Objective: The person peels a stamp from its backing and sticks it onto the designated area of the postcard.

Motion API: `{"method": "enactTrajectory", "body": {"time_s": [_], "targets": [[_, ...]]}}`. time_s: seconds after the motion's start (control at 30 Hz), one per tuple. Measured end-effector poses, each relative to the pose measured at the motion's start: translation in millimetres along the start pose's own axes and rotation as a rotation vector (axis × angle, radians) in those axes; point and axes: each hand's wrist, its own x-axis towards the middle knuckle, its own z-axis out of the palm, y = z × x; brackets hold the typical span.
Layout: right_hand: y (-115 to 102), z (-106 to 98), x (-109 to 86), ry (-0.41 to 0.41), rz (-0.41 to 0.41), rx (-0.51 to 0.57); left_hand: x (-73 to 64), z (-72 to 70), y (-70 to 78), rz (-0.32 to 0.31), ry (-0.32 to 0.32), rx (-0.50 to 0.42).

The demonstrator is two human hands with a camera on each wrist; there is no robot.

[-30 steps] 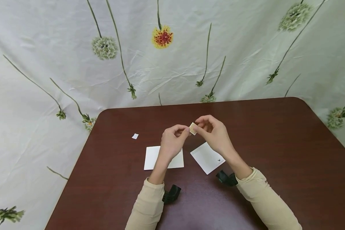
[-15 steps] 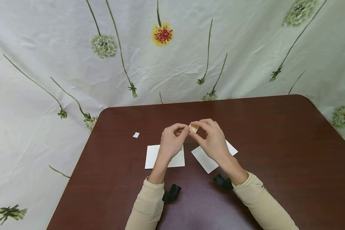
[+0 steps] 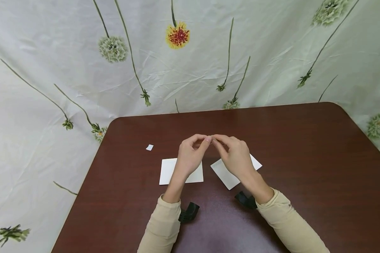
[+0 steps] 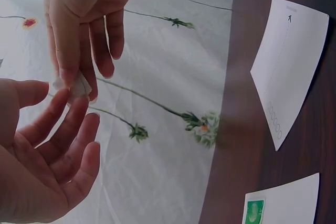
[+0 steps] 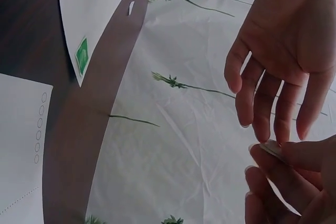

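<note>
Over the far half of the table my left hand [image 3: 188, 154] and right hand [image 3: 237, 156] meet at the fingertips. Between them is a small stamp [image 4: 81, 88] with a toothed edge and its pale side showing in the left wrist view. Seen from the right wrist, the stamp [image 5: 272, 148] appears nearly edge-on, pinched by my right thumb and forefinger. My left thumb and forefinger hold its other side at the tips. In the head view the fingers hide almost all of it.
Two white cards lie below the hands: the left card [image 3: 168, 170] bears a green stamp [image 4: 254, 212]; the right card [image 3: 226, 175] is turned at an angle, with printed circles. A small white paper piece [image 3: 150, 147] lies farther left. Flowered cloth [image 3: 190, 70] hangs behind the table.
My right hand has shifted its grip on the stamp and its fingertips have come up against the left ones. The stamp's yellowish face, visible earlier, is now hidden in the head view.
</note>
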Motion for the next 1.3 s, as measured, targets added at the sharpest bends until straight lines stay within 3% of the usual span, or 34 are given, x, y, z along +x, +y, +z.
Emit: {"method": "enactTrajectory", "body": {"time_s": [0.1, 0.33, 0.47, 0.57, 0.73, 0.97, 1.13, 1.3], "targets": [[1, -2, 1.0, -0.008, 0.076, 0.137, 0.2, 0.7, -0.7, 0.004, 0.01, -0.007], [-3, -8, 5.7, -0.063, 0.387, 0.445, -0.1, 2.2, 0.7, -0.008, 0.011, -0.057], [-4, -11, 5.9, -0.07, 0.476, 0.56, 0.0, 3.5, -0.1, 0.044, -0.006, -0.085], [-4, -11, 5.2, -0.064, 0.458, 0.546, -0.1, 4.1, -0.6, 0.09, -0.001, -0.102], [-3, -11, 5.3, -0.029, 0.358, 0.411, 0.1, 3.1, 0.7, 0.111, 0.011, -0.118], [1, -10, 5.7, 0.015, 0.224, 0.328, 1.3, 0.4, 0.3, 0.124, -0.035, -0.095], [2, -11, 5.9, 0.022, 0.181, 0.3, 0.8, -1.0, 1.6, 0.117, -0.05, -0.086], [3, -15, 7.1, -0.025, 0.186, 0.311, 0.7, -2.1, 1.5, 0.12, -0.058, -0.08]]}}
